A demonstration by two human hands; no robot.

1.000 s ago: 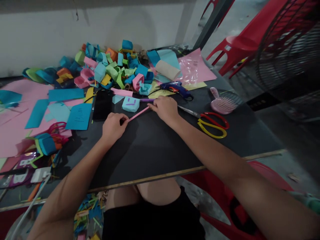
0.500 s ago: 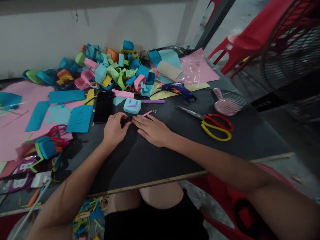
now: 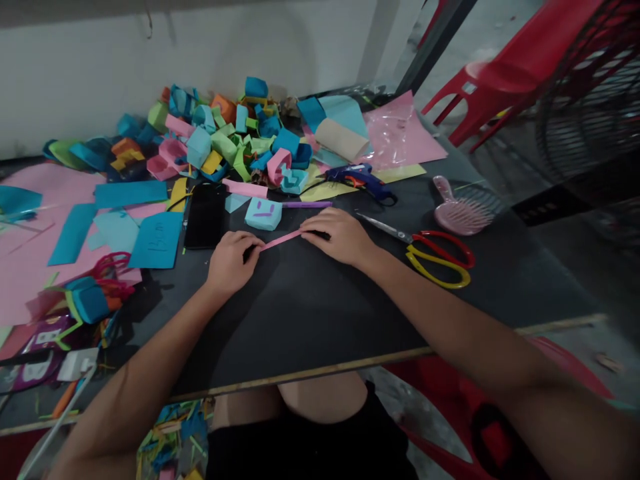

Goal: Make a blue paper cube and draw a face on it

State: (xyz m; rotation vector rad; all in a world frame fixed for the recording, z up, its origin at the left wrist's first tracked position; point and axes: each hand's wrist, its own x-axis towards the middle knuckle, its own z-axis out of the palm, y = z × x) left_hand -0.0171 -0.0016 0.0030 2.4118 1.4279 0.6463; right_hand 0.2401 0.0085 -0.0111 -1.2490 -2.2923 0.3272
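A narrow pink paper strip (image 3: 281, 241) stretches between my two hands, low over the dark table (image 3: 300, 307). My left hand (image 3: 233, 263) pinches its left end between thumb and fingers. At the other end, my right hand (image 3: 336, 235) grips the strip with closed fingertips. Just beyond the strip sits a small light-blue paper box (image 3: 263, 213) with a purple face drawn on it. A purple pen (image 3: 307, 205) lies at the box's right side. To the left of the box is a black phone (image 3: 205, 217), lying flat.
Large scissors (image 3: 423, 250) with red and yellow handles lie on the right, near a pink hairbrush (image 3: 463, 213). A blue glue gun (image 3: 363, 180) is behind. Folded paper pieces (image 3: 225, 137) pile along the wall. Blue paper cards (image 3: 156, 240) and pink sheets (image 3: 25, 267) cover the left.
My right hand has moved right and slightly away from me, from lying flat over the strip to gripping its right end. The strip now shows between the hands. My left hand stays nearly in place.
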